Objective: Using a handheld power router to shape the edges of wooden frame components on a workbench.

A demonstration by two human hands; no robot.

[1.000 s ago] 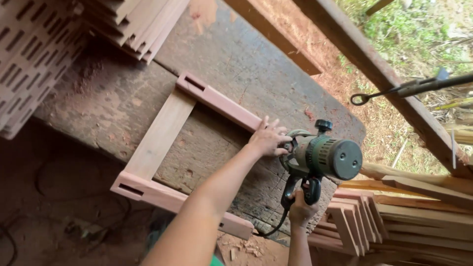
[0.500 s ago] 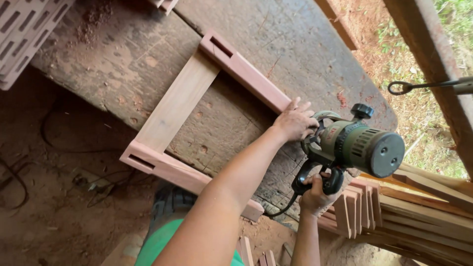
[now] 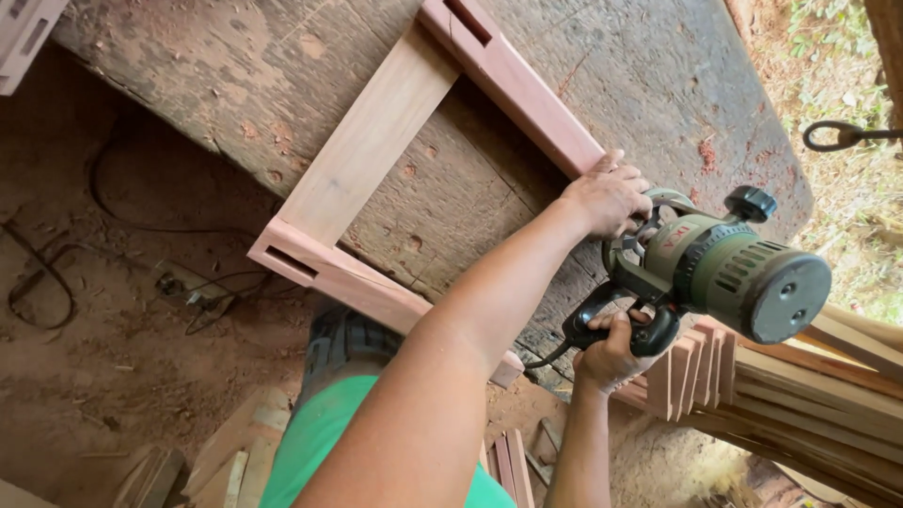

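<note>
Fingers of the right hand (image 3: pixel 609 356) are wrapped tight around the black handle of a green power tool (image 3: pixel 720 273), thumb over the top. The left hand (image 3: pixel 609 195) curls its fingers over the tool's front end, just where that end meets the far rail of a wooden frame (image 3: pixel 376 150); whether those fingers grip the tool or only press on it cannot be told.

The tool is a stubby, drum-shaped machine with a ribbed green body, a flat round end cap facing the camera and a black knob on top. A black cord (image 3: pixel 544 357) trails from the handle.

The frame, two slotted rails joined by a broad pale board, lies flat on a worn, dusty workbench (image 3: pixel 235 85). Cut wooden slats (image 3: pixel 800 386) are stacked beside the right hand, above an earth floor (image 3: pixel 103 357).
</note>
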